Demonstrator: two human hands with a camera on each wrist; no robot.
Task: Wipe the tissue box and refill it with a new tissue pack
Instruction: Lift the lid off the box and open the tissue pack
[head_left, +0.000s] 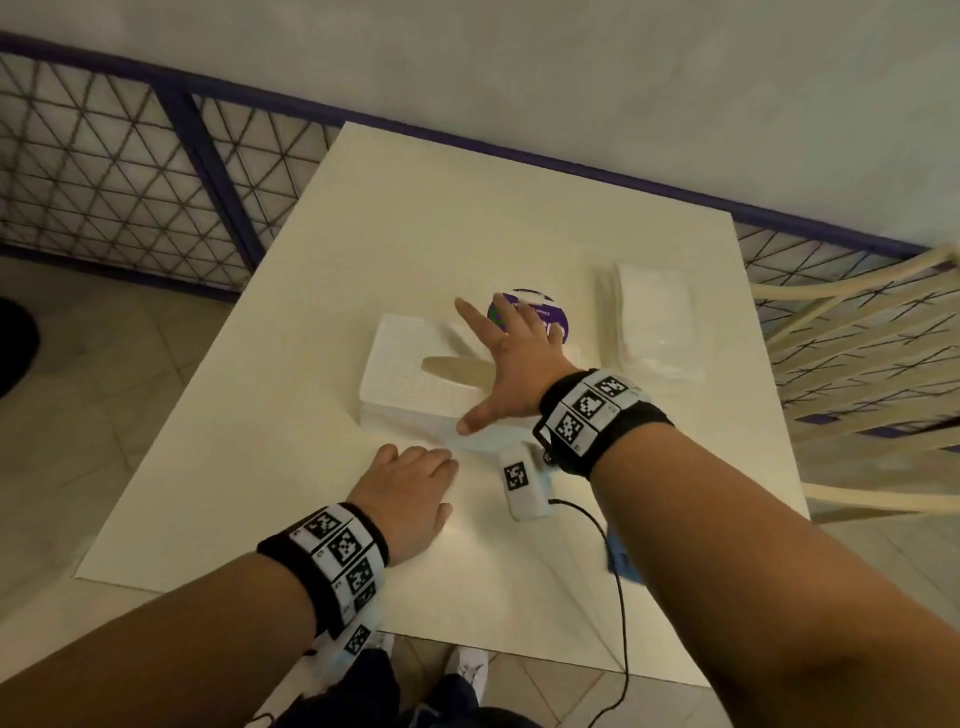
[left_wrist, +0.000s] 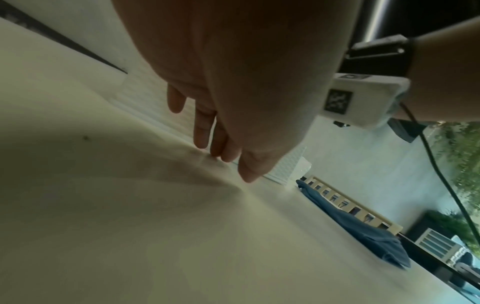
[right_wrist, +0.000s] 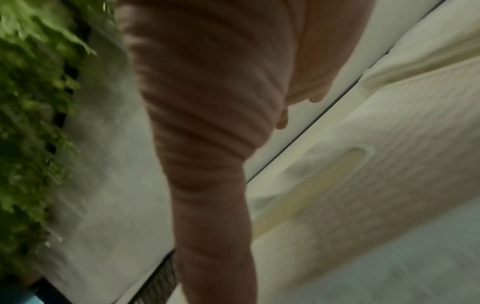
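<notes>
A white ribbed tissue box (head_left: 415, 374) with an oval slot (head_left: 457, 366) sits mid-table; the right wrist view shows its slotted top (right_wrist: 363, 185) close up. My right hand (head_left: 511, 358) hovers spread above the box's right part, fingers straight, thumb out toward the near edge, holding nothing. Behind it stands a round purple-lidded wipes container (head_left: 535, 312), partly hidden by the fingers. A white tissue pack (head_left: 652, 317) lies to the right. My left hand (head_left: 410, 488) rests on the table (head_left: 519, 218) just in front of the box, its fingers (left_wrist: 202, 131) bent down onto the surface, empty.
A blue cloth (head_left: 621, 558) lies at the table's near right edge, also in the left wrist view (left_wrist: 363, 230). A cream chair (head_left: 857, 364) stands at the right. A mesh railing (head_left: 130, 171) runs behind. A black cable (head_left: 613, 571) hangs from my right wrist device.
</notes>
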